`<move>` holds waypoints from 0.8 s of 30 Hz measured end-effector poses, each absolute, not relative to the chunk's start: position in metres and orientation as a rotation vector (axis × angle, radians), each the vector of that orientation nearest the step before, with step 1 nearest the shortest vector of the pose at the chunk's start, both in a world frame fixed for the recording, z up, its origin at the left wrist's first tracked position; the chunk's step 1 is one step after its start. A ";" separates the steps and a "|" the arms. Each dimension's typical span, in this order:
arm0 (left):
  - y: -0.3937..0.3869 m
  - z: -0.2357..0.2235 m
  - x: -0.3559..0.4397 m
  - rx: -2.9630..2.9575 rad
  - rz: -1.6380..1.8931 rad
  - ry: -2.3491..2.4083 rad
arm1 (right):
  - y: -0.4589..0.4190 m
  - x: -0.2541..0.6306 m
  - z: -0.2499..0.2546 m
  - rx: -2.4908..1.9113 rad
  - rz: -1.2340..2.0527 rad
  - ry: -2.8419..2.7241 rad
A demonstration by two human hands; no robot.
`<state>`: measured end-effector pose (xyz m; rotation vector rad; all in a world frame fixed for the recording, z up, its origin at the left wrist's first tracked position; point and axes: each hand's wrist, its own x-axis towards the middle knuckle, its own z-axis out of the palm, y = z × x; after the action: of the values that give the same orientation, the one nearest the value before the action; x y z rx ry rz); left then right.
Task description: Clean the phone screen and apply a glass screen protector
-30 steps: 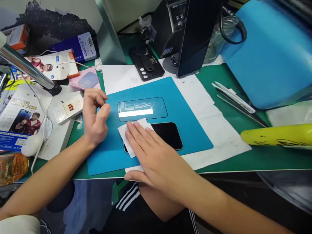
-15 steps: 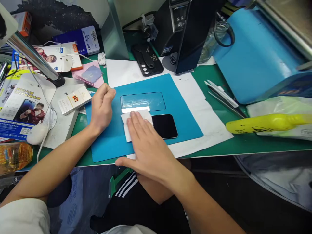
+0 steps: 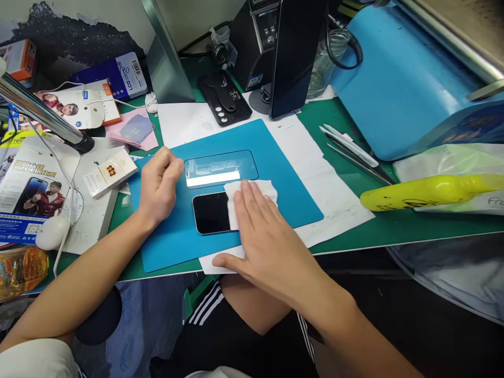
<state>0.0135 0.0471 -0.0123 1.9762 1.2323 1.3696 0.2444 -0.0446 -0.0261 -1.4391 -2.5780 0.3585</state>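
Observation:
A black phone (image 3: 210, 212) lies face up on a blue mat (image 3: 283, 173). My right hand (image 3: 262, 233) lies flat with fingers stretched out, pressing a white wipe (image 3: 252, 191) onto the right half of the phone. A clear glass screen protector (image 3: 220, 168) rests on the mat just behind the phone. My left hand (image 3: 157, 184) sits at the mat's left edge beside the phone, fingers curled into a loose fist; whether anything is inside it is hidden.
White paper (image 3: 338, 194) lies under the mat on a green table. A yellow tool (image 3: 429, 191) and tweezers (image 3: 354, 152) are at right. A black phone case (image 3: 224, 100) and a stand are behind. Boxes (image 3: 110, 173), packaging and a lamp arm (image 3: 39, 113) crowd the left.
My right hand has slid the wipe from the left part of the phone to its right part, uncovering the left end of the screen. My left hand stayed curled beside it.

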 end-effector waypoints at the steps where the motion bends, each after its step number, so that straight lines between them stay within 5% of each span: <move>1: 0.045 -0.011 0.014 2.068 1.329 1.182 | -0.043 0.238 -0.024 -1.449 0.386 -2.571; 8: 0.030 -0.001 0.023 2.597 0.944 0.868 | -0.046 0.219 -0.003 -1.325 0.423 -2.515; 14: 0.021 0.007 0.031 2.813 0.654 0.637 | -0.064 0.291 -0.014 -1.281 0.159 -1.897; 17: 0.021 0.006 0.032 2.855 0.489 0.504 | -0.060 0.349 -0.043 -1.337 -0.271 -1.340; 24: 0.024 0.007 0.035 2.820 0.434 0.456 | -0.023 0.428 -0.071 -1.769 -0.486 -1.489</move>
<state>0.0350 0.0237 0.0068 2.8197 0.4560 0.4339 0.4282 -0.0234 -0.0712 -1.7691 -1.4889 -0.4855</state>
